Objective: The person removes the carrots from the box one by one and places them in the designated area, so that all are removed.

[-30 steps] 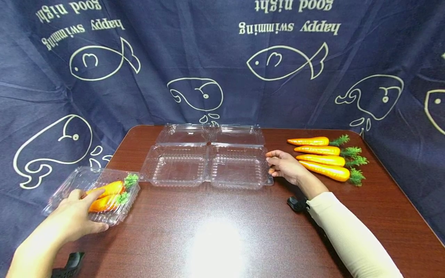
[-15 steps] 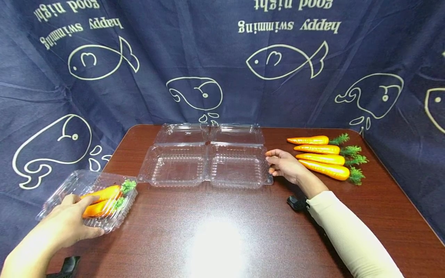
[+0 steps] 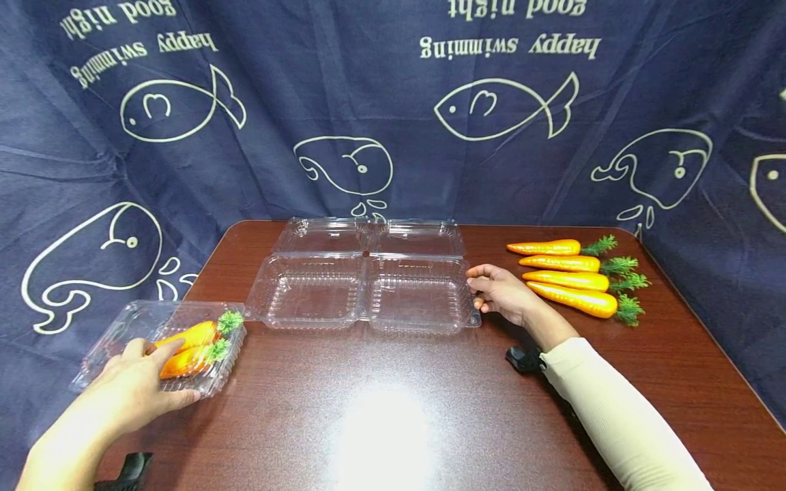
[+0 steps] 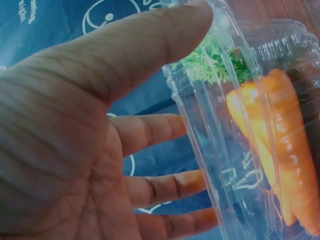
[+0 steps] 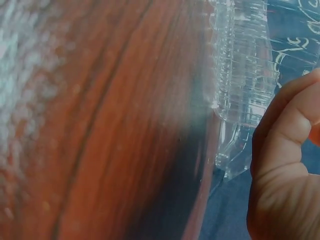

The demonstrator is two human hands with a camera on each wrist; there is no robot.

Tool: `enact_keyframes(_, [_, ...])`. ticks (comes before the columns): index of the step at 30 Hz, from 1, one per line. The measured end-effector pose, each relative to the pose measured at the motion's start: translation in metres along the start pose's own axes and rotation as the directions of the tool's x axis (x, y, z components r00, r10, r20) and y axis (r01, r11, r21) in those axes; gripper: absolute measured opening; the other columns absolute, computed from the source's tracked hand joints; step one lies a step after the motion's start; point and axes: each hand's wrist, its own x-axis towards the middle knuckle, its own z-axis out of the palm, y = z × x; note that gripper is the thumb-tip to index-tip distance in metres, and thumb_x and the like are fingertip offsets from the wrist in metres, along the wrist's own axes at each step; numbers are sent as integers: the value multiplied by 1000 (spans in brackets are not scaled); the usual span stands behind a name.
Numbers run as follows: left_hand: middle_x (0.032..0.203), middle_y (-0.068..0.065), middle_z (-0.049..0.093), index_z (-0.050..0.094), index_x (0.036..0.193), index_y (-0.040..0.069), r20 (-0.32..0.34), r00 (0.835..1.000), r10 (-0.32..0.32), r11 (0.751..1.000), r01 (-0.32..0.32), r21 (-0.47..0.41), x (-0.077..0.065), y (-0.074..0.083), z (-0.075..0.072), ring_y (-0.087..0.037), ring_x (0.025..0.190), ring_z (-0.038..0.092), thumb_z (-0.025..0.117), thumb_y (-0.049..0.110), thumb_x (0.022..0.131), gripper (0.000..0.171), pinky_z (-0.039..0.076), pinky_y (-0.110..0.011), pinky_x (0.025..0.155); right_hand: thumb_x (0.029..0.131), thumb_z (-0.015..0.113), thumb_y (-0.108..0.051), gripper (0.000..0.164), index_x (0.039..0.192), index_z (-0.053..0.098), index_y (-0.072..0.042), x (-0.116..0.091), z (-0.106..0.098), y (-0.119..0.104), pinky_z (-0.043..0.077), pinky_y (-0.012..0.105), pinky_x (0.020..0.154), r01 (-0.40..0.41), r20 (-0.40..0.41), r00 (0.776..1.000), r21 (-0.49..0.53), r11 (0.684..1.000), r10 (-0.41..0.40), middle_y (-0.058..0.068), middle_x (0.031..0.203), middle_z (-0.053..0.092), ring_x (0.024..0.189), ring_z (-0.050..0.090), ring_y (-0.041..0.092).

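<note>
A closed clear plastic clamshell box [image 3: 215,378] holding two carrots [image 3: 187,361] lies at the table's left edge. My left hand [image 3: 132,385] grips this box, thumb on the near side and fingers over the lid; the left wrist view shows the fingertips against its ribbed wall. In the middle, two clear clamshell boxes stand side by side with lids folded back, a left one [image 3: 313,317] and a right one [image 3: 417,320]. My right hand [image 3: 506,296] touches the right one's outer side with bent fingers, some fingertips being hidden. Nothing is seen inside these two.
Several carrots [image 3: 571,300] with green tops lie in a row at the table's right, just behind my right hand. A blue cloth [image 3: 393,177] with fish drawings hangs behind the brown table [image 3: 295,409]. Bright glare covers the table's front middle.
My left hand and the carrot box shifted slightly left and nearer, then back right. The right open box moved a little left with my right hand against it.
</note>
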Motion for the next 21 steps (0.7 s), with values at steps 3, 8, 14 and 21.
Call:
enact_keyframes(3, [101, -34, 48, 53, 128, -2, 8, 1000, -12, 1000, 12, -4, 0, 0, 0, -59, 80, 52, 89, 46, 63, 89, 43, -69, 67, 101, 48, -6, 32, 129, 36, 4, 0, 0, 0, 46, 18, 50, 1, -4, 1000, 6, 1000, -1, 8, 92, 47, 57, 54, 9])
enact_keyframes(8, [102, -33, 49, 52, 130, 2, 29, 999, -45, 999, 45, -7, -3, -1, -1, -58, 81, 54, 89, 51, 61, 92, 44, -68, 64, 101, 48, -7, 33, 129, 35, 6, 0, 0, 0, 47, 18, 50, 8, -1, 1000, 7, 1000, -8, 7, 91, 48, 57, 55, 8])
enact_keyframes(14, [103, -33, 51, 54, 125, -1, 53, 998, -36, 999, 37, -16, -9, -8, -3, -55, 79, 58, 92, 47, 56, 92, 45, -66, 65, 101, 49, -7, 32, 128, 37, 4, 0, 0, 0, 47, 18, 51, 8, 3, 1000, 11, 1000, -8, 7, 91, 48, 58, 55, 9])
enact_keyframes(21, [104, -30, 53, 59, 117, -2, 82, 997, -9, 1000, 9, -6, -17, -16, -4, -49, 78, 59, 94, 42, 51, 87, 46, -63, 65, 101, 50, -7, 35, 129, 35, 6, 0, -1, 1, 47, 18, 50, 13, 5, 1000, 15, 1000, -13, 7, 91, 48, 58, 55, 8])
